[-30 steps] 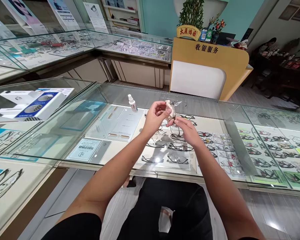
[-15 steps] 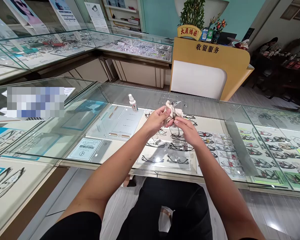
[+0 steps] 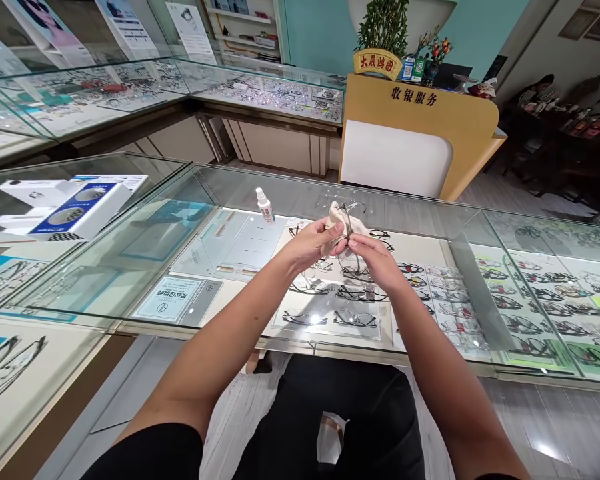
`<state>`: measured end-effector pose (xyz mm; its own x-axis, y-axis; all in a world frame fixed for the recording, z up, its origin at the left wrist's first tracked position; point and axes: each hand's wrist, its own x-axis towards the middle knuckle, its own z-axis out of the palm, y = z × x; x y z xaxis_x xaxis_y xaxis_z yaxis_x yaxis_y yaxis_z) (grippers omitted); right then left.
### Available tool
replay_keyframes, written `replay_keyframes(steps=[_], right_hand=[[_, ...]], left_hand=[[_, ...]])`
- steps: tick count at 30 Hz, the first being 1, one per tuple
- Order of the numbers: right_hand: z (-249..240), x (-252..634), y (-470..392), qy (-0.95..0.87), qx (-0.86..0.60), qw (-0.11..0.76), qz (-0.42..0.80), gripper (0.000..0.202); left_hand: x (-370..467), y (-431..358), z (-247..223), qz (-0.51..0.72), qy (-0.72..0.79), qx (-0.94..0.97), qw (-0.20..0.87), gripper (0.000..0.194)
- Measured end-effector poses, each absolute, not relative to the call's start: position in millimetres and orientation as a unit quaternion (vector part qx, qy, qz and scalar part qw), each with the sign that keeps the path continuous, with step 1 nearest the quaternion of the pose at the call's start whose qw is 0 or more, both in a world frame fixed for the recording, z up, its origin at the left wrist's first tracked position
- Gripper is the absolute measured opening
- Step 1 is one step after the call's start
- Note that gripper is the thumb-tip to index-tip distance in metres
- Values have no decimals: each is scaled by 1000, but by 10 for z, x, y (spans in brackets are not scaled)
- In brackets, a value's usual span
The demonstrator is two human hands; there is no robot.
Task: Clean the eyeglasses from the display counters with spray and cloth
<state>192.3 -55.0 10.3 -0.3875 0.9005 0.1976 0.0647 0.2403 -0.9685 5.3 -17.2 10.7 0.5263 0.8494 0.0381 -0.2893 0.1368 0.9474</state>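
Above the glass counter, my left hand (image 3: 310, 241) is closed on a pale cloth (image 3: 357, 225), thumb uppermost. A pair of eyeglasses (image 3: 349, 215) with a thin dark frame sits against this cloth, partly covered by it and by my fingers. My right hand (image 3: 380, 261) pinches the eyeglasses low on the frame, its fingertips close to those of the left. On the glass to the left of my hands stands an upright white spray bottle (image 3: 265, 205), touched by neither hand.
Rows of eyeglasses (image 3: 356, 319) lie inside the glass display counter (image 3: 260, 333) under my forearms. Boxes with a blue side (image 3: 80, 207) sit at the left. Beyond the counter is a yellow cashier desk (image 3: 475, 120) with a plant (image 3: 383, 27) on it.
My left hand has shifted slightly, its wrist a little lower, and the cloth has a changed fold over the eyeglasses. My right hand stays almost where it was, still pinching the frame.
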Motion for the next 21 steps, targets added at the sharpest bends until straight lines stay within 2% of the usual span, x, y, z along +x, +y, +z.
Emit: replay_keyframes(steps=[4,9,16,21], right_hand=[[138,1937,-566,-679,-332,416,505,37],[144,1939,-567,-684,-326,412,506,35],[112,1922,-539,-682,-320,396,526,38],[93,1905,-539,-663,-309,399,553,38]], left_hand=[[46,-189,135,372,305,568,668,62],[44,-194,109,367,302,583,660,67],[77,-218,108,404,272,517,704,54],[94,-241,140,434,252,486,715,52]])
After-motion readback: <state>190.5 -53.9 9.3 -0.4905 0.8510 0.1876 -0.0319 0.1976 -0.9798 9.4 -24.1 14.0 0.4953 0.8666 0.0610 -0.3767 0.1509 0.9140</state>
